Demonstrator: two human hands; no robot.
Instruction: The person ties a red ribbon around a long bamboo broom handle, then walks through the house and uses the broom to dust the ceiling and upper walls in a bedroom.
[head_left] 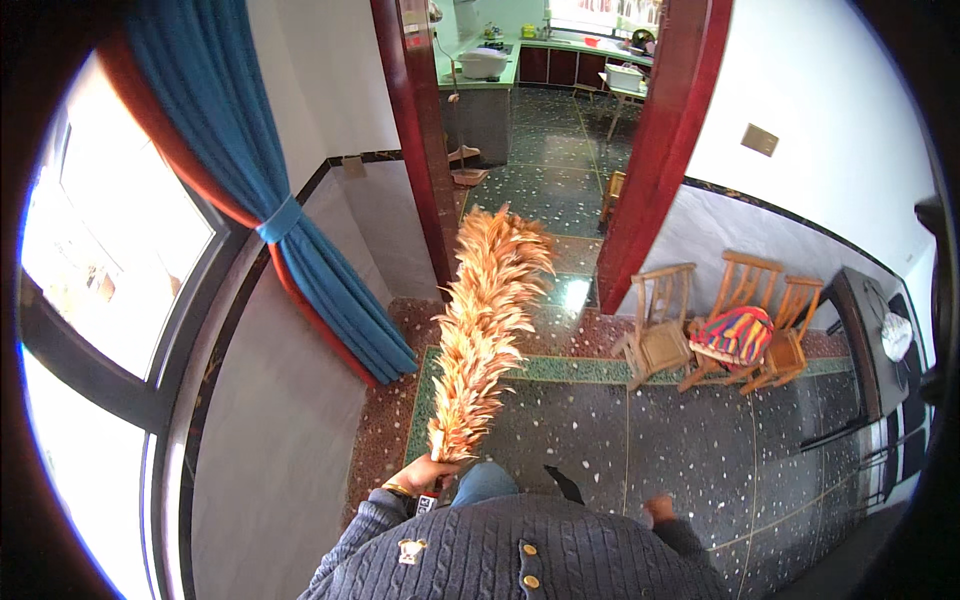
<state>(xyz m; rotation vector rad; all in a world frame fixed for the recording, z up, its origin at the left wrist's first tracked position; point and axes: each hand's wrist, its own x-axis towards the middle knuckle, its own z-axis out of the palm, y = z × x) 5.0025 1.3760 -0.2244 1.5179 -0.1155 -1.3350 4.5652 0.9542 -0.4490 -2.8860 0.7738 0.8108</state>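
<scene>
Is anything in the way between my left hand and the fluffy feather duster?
No, nothing visible is in the way: your left hand is wrapped around the feather duster just below its feathers. Your right hand is off to the other side, not touching it.

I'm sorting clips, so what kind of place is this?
Probably a home: a tied-back blue curtain, wooden chairs along the wall, and a kitchen counter beyond the red doorframe.
</scene>
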